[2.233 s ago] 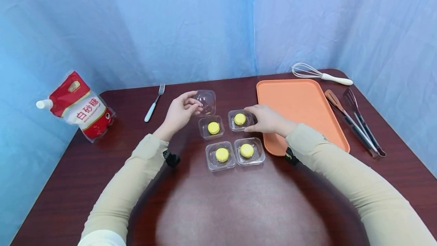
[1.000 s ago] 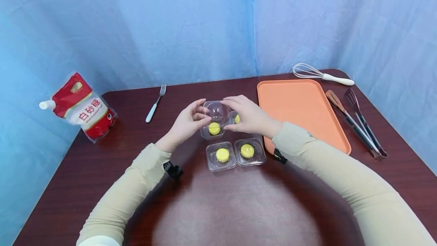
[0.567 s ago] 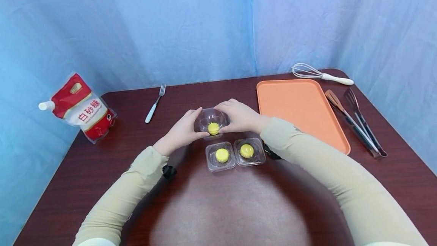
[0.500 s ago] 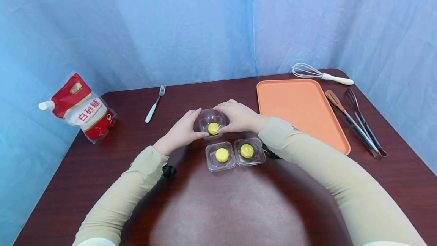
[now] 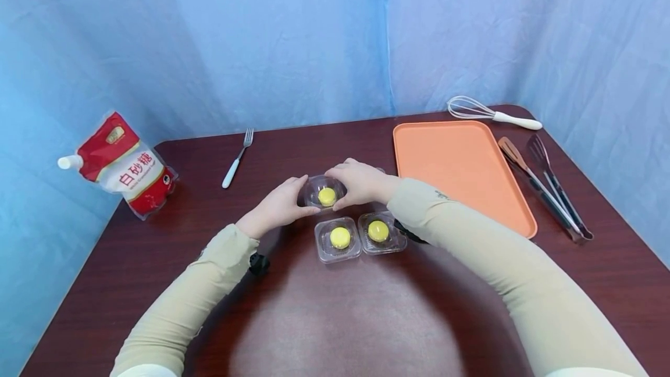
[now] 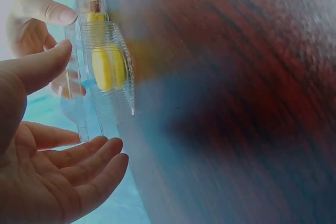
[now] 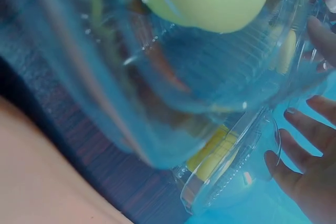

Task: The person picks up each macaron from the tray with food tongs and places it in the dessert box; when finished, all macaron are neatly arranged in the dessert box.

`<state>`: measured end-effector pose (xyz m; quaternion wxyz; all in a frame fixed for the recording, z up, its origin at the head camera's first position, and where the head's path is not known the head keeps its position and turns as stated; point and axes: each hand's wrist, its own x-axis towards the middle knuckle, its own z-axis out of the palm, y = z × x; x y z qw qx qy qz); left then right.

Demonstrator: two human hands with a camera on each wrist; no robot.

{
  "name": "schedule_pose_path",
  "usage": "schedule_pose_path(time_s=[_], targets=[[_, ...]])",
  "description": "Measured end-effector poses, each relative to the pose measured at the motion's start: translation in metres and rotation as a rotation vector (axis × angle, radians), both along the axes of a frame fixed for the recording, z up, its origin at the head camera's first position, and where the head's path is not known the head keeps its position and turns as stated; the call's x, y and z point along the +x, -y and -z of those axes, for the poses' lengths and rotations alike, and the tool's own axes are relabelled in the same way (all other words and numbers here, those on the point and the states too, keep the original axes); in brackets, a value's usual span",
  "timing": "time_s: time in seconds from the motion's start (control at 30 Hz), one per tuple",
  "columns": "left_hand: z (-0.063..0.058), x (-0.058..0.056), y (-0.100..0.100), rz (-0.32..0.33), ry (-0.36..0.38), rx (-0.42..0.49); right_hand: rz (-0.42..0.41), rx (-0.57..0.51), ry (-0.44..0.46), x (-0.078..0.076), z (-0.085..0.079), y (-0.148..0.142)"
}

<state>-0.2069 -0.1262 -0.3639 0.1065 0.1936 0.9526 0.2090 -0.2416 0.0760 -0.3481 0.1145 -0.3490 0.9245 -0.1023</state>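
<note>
My left hand [image 5: 280, 205] and right hand [image 5: 363, 184] hold opposite sides of a clear domed lid [image 5: 319, 184]. It lies over the far-left clear plastic box, around a yellow macaron [image 5: 327, 196]. From the left wrist view, the lid's rim [image 6: 79, 106] runs close along the box's rim, between my left thumb and fingers. My right fingers [image 7: 299, 156] reach beside the dome in the right wrist view. Nearer me stand two uncovered boxes, one with a macaron [image 5: 340, 238], one with another macaron [image 5: 378, 231]. Behind my right hand, the fourth box is mostly hidden.
An orange tray [image 5: 460, 167] lies to the right. Past it are a whisk [image 5: 492, 114], a slotted turner [image 5: 531, 173] and tongs with dark ends [image 5: 557, 191]. On the left are a fork [image 5: 238, 159] and a red-and-white sugar pouch [image 5: 128, 164].
My left hand has brought the lid right and down over the far-left box. The right hand has left the far-right box, moved left and taken the lid's other side. The lid has sunk lower.
</note>
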Motion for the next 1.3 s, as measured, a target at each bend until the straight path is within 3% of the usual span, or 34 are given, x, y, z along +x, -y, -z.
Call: schedule_pose_path(time_s=[0.33,0.6,1.07,1.3], targets=[[0.003,0.0,-0.001,0.014,-0.004,-0.032,0.011,0.079,0.039,0.002,0.001,0.006],[0.004,-0.007,-0.004,0.008,0.023,-0.032,0.048,0.106,0.028,0.002,0.003,0.01],[0.005,-0.016,-0.002,0.01,0.097,0.062,0.078,0.144,0.029,0.002,0.003,0.011],[0.005,-0.016,-0.002,0.045,0.078,0.011,0.088,0.143,0.048,0.002,0.004,0.01]])
